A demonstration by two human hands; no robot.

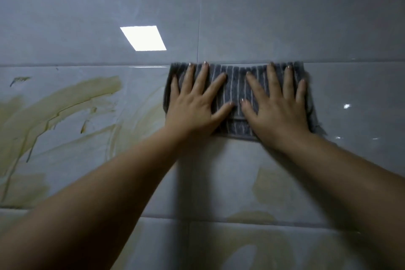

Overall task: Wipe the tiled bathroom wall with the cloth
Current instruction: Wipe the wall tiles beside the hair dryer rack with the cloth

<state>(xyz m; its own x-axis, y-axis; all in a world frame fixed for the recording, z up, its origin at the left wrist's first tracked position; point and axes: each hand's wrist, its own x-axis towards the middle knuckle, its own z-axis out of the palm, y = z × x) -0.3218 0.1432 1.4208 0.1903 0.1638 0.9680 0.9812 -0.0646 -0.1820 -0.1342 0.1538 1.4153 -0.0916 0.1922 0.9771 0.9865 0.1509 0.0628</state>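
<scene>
A grey cloth with thin pale stripes [237, 85] lies folded flat against the glossy grey tiled wall [285, 17], just below a horizontal grout line. My left hand [195, 105] presses on the cloth's left half with its fingers spread. On the right half my right hand [276, 107] presses the same way. Both palms hold the cloth to the tile, and their thumbs nearly meet at its middle. Yellowish smears [65, 103] cover the tiles left of the cloth.
More yellowish smears [269, 190] show on the tiles below the cloth. A bright ceiling-light reflection [143, 38] sits on the upper tile. A vertical grout line [199, 28] runs up from the cloth's top edge.
</scene>
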